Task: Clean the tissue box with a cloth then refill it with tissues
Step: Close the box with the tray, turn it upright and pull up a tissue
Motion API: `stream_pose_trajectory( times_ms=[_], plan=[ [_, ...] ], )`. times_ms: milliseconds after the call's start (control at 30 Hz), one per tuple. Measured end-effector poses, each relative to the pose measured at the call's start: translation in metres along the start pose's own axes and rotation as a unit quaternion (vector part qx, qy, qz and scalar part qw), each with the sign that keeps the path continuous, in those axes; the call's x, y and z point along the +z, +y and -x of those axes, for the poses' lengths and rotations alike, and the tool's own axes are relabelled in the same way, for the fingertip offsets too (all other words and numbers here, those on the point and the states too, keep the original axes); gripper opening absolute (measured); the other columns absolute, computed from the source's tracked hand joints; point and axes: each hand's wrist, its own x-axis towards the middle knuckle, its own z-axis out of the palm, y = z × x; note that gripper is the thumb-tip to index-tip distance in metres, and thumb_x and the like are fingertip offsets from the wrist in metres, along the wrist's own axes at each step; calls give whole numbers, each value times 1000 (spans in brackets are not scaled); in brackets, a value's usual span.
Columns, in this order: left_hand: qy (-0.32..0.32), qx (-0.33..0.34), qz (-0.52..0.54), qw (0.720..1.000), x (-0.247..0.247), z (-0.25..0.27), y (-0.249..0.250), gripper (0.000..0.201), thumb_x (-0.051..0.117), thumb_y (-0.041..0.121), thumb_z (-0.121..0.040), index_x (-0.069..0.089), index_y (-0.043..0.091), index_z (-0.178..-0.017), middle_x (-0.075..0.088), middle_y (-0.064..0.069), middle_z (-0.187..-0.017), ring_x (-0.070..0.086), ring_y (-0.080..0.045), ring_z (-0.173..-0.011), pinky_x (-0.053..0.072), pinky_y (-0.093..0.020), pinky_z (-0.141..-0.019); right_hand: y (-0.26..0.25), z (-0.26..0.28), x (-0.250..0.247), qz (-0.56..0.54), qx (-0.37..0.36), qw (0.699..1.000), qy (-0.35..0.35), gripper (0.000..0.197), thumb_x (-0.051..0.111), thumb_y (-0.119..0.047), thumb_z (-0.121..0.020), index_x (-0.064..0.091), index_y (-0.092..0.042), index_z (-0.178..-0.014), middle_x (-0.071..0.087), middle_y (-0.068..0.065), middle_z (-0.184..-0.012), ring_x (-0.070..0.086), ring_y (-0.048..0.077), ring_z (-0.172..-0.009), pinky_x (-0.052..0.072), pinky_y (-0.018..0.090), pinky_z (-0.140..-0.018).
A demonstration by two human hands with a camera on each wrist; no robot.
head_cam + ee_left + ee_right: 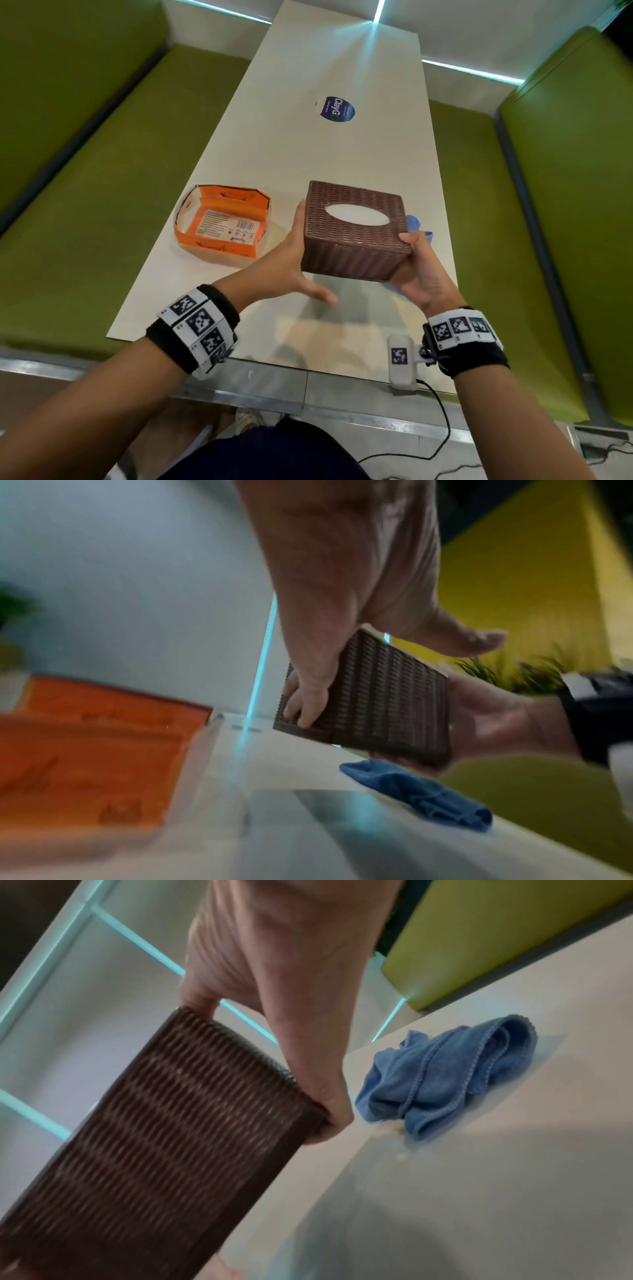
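A brown woven tissue box point(356, 233) point(387, 696) point(164, 1150) is held just above the white table point(308, 154), slightly tilted. White shows through its oval top opening. My left hand point(291, 260) point(342, 588) presses flat on the box's left side, fingers straight and thumb spread away. My right hand point(421, 274) point(291, 974) grips the near right corner, thumb on top and fingers beneath. A crumpled blue cloth point(416, 226) point(421, 796) point(445, 1074) lies on the table right of the box. An opened orange tissue packet point(222, 226) point(85, 750) lies to its left.
A round blue-and-white sticker point(335, 108) marks the table farther back. Green padded benches point(102, 171) run along both long sides of the narrow table. The table's near edge is close below my wrists, with a black cable point(442, 428) hanging there.
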Motion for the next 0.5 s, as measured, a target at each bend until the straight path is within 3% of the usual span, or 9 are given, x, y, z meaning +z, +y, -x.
stream_pose_trajectory(
  times_ms=[67, 133, 167, 267, 333, 400, 500],
  plan=[
    [42, -14, 54, 998, -2, -8, 0, 110, 81, 33, -74, 5, 24, -153, 41, 10, -146, 44, -4, -130, 35, -9, -106, 5, -8, 4, 34, -25, 999, 23, 79, 68, -27, -71, 37, -11, -142, 42, 20, -148, 41, 37, -136, 39, 57, -105],
    [90, -22, 60, 994, -3, -15, 0, 75, 64, 37, -89, 23, 20, -149, 51, 7, -137, 52, -2, -120, 41, -10, -100, 10, -20, 2, 68, -42, 996, 38, 81, 71, -22, -70, 34, -7, -140, 45, 24, -144, 46, 40, -131, 48, 54, -98],
    [105, -26, 57, 993, -2, -19, -1, 65, 57, 37, -94, 26, 19, -148, 51, 7, -137, 52, -2, -119, 41, -11, -100, 11, -22, 5, 82, -55, 994, 54, 76, 71, -19, -72, 35, -5, -137, 51, 24, -138, 53, 38, -124, 54, 48, -90],
    [132, -43, 66, 988, -2, -27, -6, 52, 43, 36, -102, 29, 17, -148, 50, 6, -138, 48, -6, -123, 37, -20, -101, 7, -9, 35, 119, -68, 986, 95, 35, 55, -14, -89, 56, -10, -124, 65, 12, -121, 63, 22, -105, 55, 30, -79],
    [146, -56, 70, 985, -4, -30, -12, 49, 38, 36, -103, 31, 17, -148, 49, 5, -138, 47, -8, -124, 36, -22, -101, 5, 2, 55, 129, -74, 986, 81, 22, 45, -7, -96, 60, -13, -110, 66, 6, -104, 61, 19, -97, 50, 30, -84],
    [148, -70, 68, 984, -4, -33, -19, 49, 37, 36, -104, 31, 16, -148, 49, 3, -140, 46, -11, -128, 35, -23, -101, 2, 14, 71, 142, -108, 980, 89, 24, 40, 2, -97, 51, -18, -89, 61, 3, -91, 59, 17, -86, 47, 33, -83],
    [151, -74, 62, 984, -3, -35, -24, 48, 35, 34, -105, 29, 16, -149, 47, 1, -143, 45, -10, -127, 35, -23, -100, -2, 23, 83, 148, -144, 975, 88, 32, 38, 8, -97, 43, -20, -82, 56, 2, -86, 56, 17, -84, 47, 32, -81]
  ],
)
